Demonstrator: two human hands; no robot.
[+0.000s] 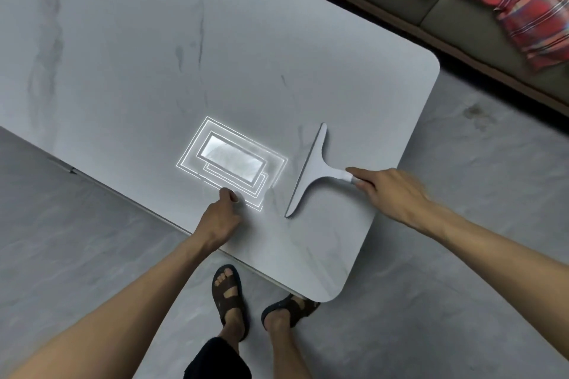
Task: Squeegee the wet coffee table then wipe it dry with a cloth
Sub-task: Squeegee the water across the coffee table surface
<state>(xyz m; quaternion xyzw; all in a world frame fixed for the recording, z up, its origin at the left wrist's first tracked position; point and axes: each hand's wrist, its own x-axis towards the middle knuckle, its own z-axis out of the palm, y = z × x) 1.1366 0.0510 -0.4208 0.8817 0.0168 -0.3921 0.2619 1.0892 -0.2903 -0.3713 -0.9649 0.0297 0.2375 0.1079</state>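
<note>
Head view: squeegee step in hand. Right hand (391,194) grips squeegee (311,172) handle, blade flat on coffee table (123,55) near right end. Left hand (220,218) loosely curled, braced on near edge, holding nothing. Next: draw blade with even pressure. Cloth not visible.

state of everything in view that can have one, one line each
squeegee: blade down on the table, handle held
right hand: closed round the squeegee handle
left hand: loosely curled, resting on the table near its edge, holding nothing
coffee table: glossy, reflecting a ceiling light; no cloth on it
</note>
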